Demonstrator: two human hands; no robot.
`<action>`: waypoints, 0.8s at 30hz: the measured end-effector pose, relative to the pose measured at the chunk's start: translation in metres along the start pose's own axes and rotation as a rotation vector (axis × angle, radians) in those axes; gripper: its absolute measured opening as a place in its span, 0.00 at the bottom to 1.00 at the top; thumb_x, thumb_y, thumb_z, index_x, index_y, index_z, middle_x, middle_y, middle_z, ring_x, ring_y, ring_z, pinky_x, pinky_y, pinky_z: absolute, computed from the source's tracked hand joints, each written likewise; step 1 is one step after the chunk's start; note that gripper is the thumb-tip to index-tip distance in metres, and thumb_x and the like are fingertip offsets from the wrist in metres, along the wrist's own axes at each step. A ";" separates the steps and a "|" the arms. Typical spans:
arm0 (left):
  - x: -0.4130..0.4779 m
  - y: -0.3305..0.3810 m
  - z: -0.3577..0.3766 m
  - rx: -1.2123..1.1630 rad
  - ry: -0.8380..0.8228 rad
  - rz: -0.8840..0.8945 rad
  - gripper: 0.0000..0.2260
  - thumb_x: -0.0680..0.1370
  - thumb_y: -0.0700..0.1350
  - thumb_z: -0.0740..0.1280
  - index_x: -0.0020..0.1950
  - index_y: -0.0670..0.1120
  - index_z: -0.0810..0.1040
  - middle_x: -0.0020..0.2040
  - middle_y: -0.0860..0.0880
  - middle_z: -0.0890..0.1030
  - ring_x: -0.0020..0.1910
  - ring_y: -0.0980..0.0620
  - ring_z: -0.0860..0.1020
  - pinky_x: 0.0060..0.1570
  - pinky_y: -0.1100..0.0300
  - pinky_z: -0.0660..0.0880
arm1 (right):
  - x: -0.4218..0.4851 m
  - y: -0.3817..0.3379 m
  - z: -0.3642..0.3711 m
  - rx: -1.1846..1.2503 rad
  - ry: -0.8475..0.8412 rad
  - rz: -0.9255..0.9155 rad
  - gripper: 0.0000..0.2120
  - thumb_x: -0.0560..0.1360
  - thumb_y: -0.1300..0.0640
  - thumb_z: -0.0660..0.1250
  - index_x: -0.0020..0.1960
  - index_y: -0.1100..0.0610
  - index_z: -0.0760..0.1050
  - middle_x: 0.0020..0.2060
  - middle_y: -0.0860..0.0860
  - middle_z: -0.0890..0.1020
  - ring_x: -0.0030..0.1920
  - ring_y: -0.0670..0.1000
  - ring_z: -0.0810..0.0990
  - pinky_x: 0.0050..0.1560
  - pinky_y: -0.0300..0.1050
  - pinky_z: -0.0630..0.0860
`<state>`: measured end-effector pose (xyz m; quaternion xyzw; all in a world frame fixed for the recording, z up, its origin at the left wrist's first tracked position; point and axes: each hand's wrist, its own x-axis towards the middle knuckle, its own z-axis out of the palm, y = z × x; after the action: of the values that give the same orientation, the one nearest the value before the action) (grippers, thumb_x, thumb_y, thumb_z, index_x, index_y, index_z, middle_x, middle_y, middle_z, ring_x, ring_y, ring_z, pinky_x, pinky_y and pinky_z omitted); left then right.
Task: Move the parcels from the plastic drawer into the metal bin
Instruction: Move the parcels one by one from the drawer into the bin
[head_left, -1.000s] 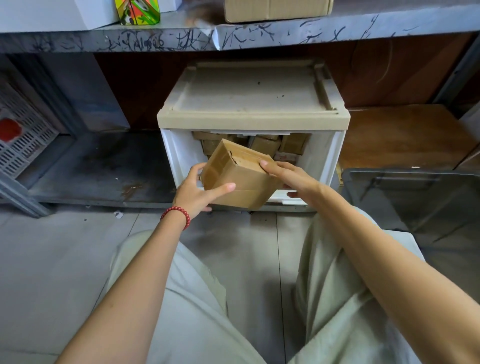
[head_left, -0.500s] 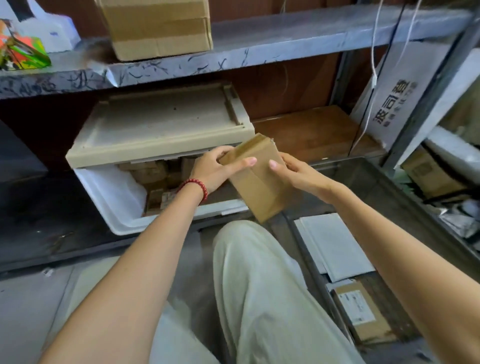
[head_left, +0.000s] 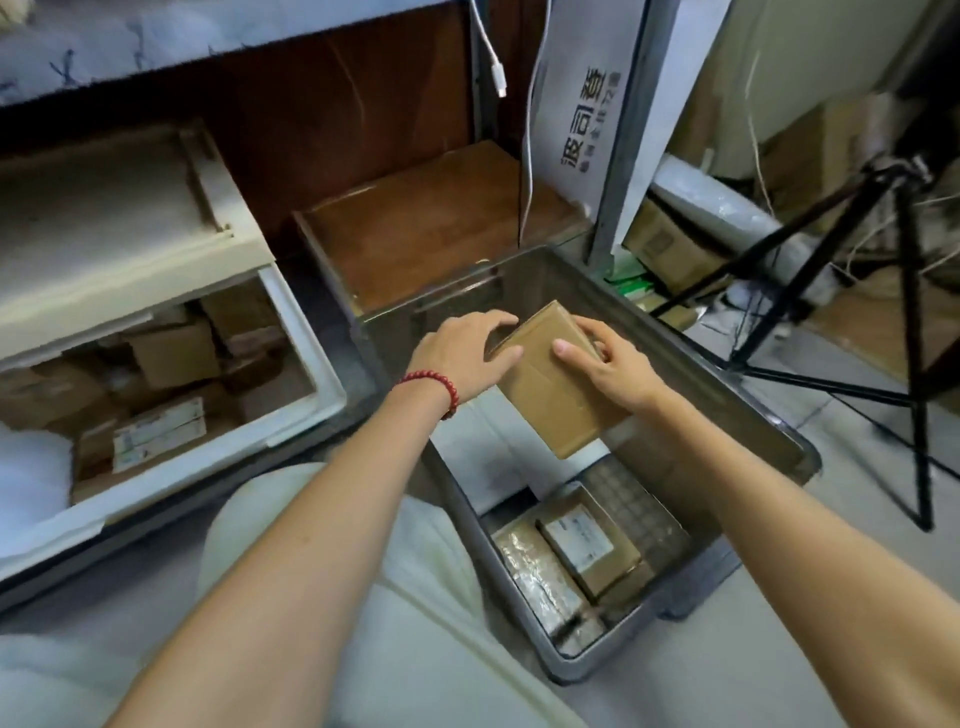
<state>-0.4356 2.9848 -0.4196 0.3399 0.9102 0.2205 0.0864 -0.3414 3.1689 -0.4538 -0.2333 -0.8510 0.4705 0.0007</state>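
Held parcel (head_left: 550, 395): a plain brown cardboard box, tilted with its near corner lowest, in the air over the open metal bin (head_left: 727, 410) and touching nothing inside it.
Left hand (head_left: 462, 358): grip holding the parcel, fingers curled over its far left edge and thumb lying on its top face.
Right hand (head_left: 608, 364): grip also holding the parcel, fingers wrapped round the far right side with the thumb on top.
Metal bin: grey, on the floor just right of the plastic drawer (head_left: 311, 358).
Bin contents: labelled parcels (head_left: 587, 545) lying flat at the near end; a white flat packet sits further in, under the held box.
Plastic drawer: white, pulled open at the left under a beige top.
Drawer contents: several brown boxes (head_left: 176, 353) piled loosely, blurred; one shows a pale label.
Surroundings: a red bead bracelet (head_left: 436, 387) on the left wrist; a black tripod (head_left: 904, 291) at the right; a white cable (head_left: 530, 156) hanging at the far side.
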 end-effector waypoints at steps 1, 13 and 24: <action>0.003 0.000 0.009 0.029 -0.027 0.007 0.20 0.78 0.58 0.61 0.69 0.57 0.69 0.69 0.52 0.73 0.66 0.48 0.72 0.62 0.49 0.72 | 0.002 0.015 -0.002 -0.025 0.009 0.041 0.31 0.72 0.33 0.63 0.72 0.41 0.63 0.67 0.49 0.73 0.66 0.53 0.72 0.59 0.43 0.66; 0.029 -0.030 0.064 0.130 -0.140 0.002 0.21 0.78 0.57 0.62 0.70 0.56 0.68 0.66 0.54 0.75 0.64 0.50 0.73 0.59 0.51 0.73 | 0.018 0.114 0.023 -0.623 -0.075 0.364 0.41 0.69 0.36 0.70 0.75 0.43 0.52 0.67 0.59 0.67 0.66 0.67 0.68 0.63 0.65 0.68; 0.040 -0.037 0.070 0.251 -0.116 0.075 0.20 0.77 0.58 0.62 0.68 0.56 0.70 0.62 0.54 0.77 0.61 0.49 0.75 0.53 0.52 0.74 | 0.003 0.149 0.040 -0.758 -0.137 0.538 0.43 0.67 0.39 0.73 0.73 0.47 0.53 0.62 0.56 0.68 0.58 0.63 0.76 0.52 0.57 0.77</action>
<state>-0.4660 3.0098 -0.4992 0.3939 0.9107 0.0882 0.0875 -0.2939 3.2052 -0.5958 -0.3977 -0.8703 0.1243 -0.2627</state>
